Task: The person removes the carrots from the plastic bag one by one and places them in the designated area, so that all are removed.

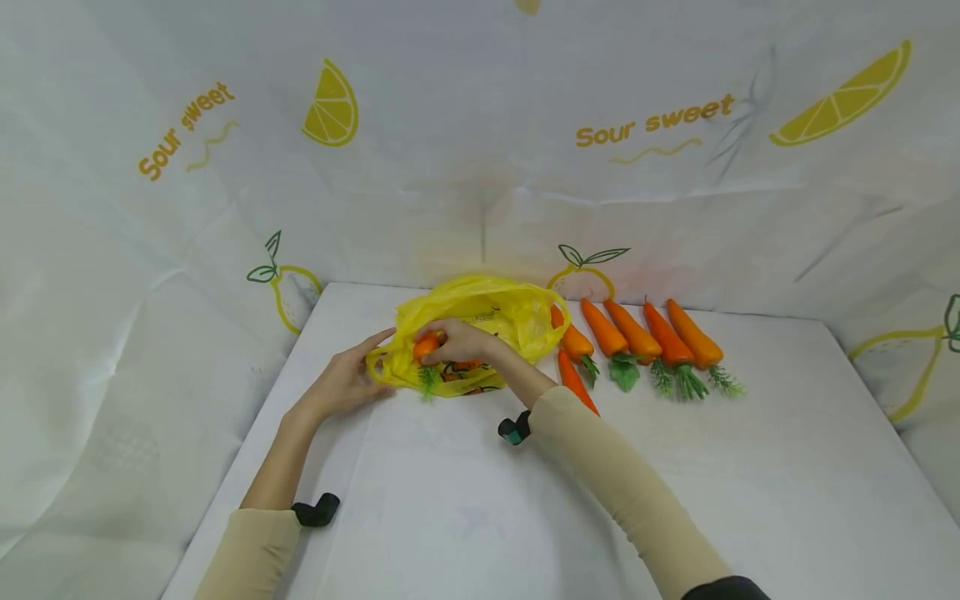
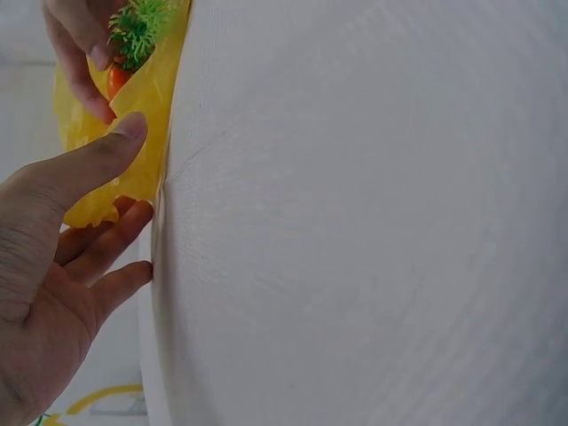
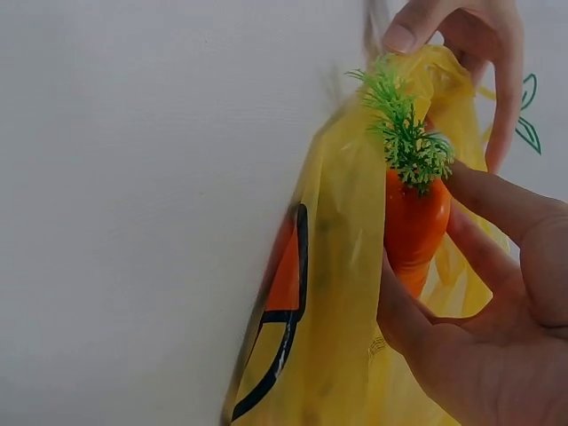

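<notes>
My right hand (image 1: 459, 342) reaches into the mouth of a yellow plastic bag (image 1: 536, 321). It grips an orange toy carrot (image 3: 415, 217), whose feathery green top (image 3: 404, 133) sticks up past the bag's rim. At the bag's left side is my left hand (image 1: 345, 379), its thumb and fingers apart. In the left wrist view, the left thumb (image 2: 106, 160) lies over the yellow film, with fingers on its far side. More orange (image 1: 465, 366) shows at the bag's mouth under the right wrist. The carrot's lower end is hidden by the bag and fingers.
Right of the bag, several more carrots (image 1: 667, 333) lie in a slanted row on the white table (image 1: 450, 517), one of them (image 1: 573, 379) nearer the right forearm. A white sheet with lemon prints (image 1: 480, 150) hangs behind and at the sides.
</notes>
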Demonstrator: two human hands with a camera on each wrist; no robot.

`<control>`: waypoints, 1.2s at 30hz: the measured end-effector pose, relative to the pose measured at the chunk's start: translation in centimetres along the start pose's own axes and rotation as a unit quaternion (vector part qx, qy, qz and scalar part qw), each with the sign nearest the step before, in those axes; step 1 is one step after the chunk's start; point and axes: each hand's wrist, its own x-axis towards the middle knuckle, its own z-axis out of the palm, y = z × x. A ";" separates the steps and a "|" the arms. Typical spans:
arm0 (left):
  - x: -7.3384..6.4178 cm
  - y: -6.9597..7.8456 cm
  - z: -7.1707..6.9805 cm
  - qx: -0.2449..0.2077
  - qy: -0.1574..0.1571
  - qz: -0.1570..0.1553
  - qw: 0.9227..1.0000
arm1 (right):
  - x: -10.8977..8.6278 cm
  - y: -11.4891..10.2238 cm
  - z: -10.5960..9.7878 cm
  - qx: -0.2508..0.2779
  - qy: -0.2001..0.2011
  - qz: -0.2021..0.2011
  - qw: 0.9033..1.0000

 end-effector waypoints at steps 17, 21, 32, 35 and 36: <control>0.1 -0.1 0.0 0.005 0.003 0.003 1.000 | -1.0 0.3 -0.3 0.042 0.024 0.015 0.999; 0.1 0.0 0.1 0.003 0.004 0.007 1.000 | -1.9 0.0 -0.7 0.072 0.011 0.020 0.997; 0.1 0.0 0.2 0.006 0.008 0.005 1.000 | -4.6 -0.1 -2.5 0.068 -0.022 0.007 0.997; 0.1 0.0 0.2 0.008 0.007 0.002 1.000 | -5.5 0.0 -3.1 0.056 -0.031 0.008 0.998; 0.1 0.1 0.2 0.008 0.007 0.001 1.000 | -5.8 0.0 -3.3 0.053 -0.032 0.007 0.998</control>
